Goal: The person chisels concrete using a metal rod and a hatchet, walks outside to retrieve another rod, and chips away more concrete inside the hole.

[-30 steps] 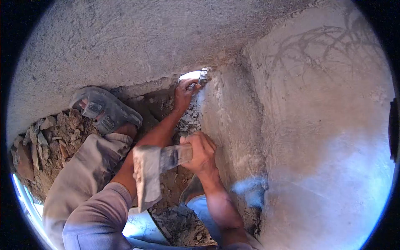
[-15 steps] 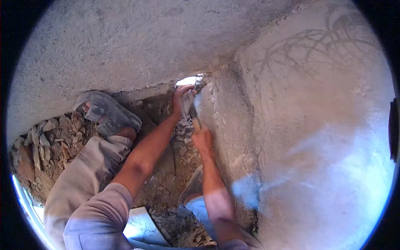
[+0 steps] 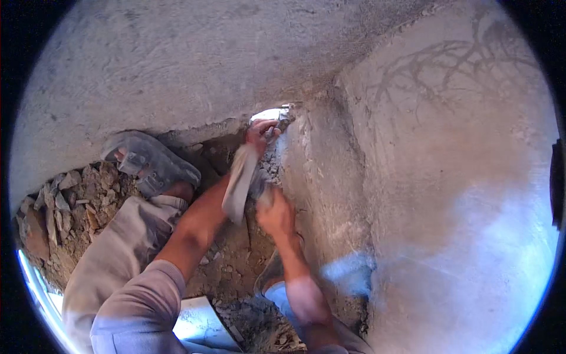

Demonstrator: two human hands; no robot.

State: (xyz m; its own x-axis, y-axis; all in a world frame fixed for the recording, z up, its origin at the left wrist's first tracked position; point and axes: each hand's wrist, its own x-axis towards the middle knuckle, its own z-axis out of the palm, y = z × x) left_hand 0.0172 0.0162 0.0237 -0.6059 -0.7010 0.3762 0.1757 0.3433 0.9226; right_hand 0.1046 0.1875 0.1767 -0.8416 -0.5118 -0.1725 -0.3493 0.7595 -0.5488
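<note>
My left hand is closed around a short chisel-like metal piece, at the lower edge of a bright hole where the two walls meet. Below it, my right hand grips the short handle of a heavy, dusty hammer. The hammer's flat, blade-like head is smeared by motion and hangs over my left forearm, apart from the metal piece. Broken grey rubble lies just under my left hand.
A rough wall rises ahead and another wall stands on the right. My sandalled foot rests by a heap of stones and soil at the left. A pale flat board lies low in view.
The hammer first moved up to the metal piece by my left hand, then swung back down and left with my right hand. My left hand has stayed at the hole.
</note>
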